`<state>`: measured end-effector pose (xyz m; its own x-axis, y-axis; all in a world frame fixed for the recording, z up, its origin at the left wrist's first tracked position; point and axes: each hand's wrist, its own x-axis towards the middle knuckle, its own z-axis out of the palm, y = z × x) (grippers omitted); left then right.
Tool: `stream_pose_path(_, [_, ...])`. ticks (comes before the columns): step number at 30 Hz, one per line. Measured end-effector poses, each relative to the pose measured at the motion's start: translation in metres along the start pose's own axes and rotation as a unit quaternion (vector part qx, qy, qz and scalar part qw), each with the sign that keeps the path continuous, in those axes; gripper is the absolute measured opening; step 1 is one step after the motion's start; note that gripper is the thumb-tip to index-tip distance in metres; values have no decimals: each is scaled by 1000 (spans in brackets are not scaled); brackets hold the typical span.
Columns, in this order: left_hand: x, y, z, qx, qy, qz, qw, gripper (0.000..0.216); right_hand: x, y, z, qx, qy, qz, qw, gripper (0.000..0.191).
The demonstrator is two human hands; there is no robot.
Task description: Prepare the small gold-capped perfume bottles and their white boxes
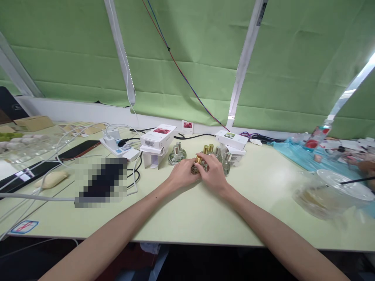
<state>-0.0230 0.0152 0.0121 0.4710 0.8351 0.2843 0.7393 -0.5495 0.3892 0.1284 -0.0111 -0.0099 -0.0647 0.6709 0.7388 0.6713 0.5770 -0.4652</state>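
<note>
Both hands meet over a small glass perfume bottle [193,169] with a gold cap, standing on the table. My left hand [184,174] closes around its lower part from the left. The fingers of my right hand [213,171] are closed at its gold cap [199,159], and they hide part of the glass. Just behind my right hand are more bottles with gold caps [208,148], partly covered by it. Slim bottles with silver caps [227,164] stand to its right. Round, clear bottles with silver caps [177,154] sit to the left, behind my left hand.
White boxes with a red picture [159,134] are stacked at the back left, others [231,139] at the back right. A power strip [119,148], cables and phones [79,150] lie left. On the right stand a lidded plastic cup [325,195] and blue plastic sheet [299,154].
</note>
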Motion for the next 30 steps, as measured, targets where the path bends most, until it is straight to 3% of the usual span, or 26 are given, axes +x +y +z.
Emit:
stream_pose_path(16, [-1, 0, 4, 3, -18, -12, 1000, 34, 0, 0, 0, 5, 3, 3, 1000, 30])
stream_pose_path(30, [-3, 2, 2, 6, -19, -5, 1000, 37, 1, -2, -2, 2, -1, 6, 1000, 29])
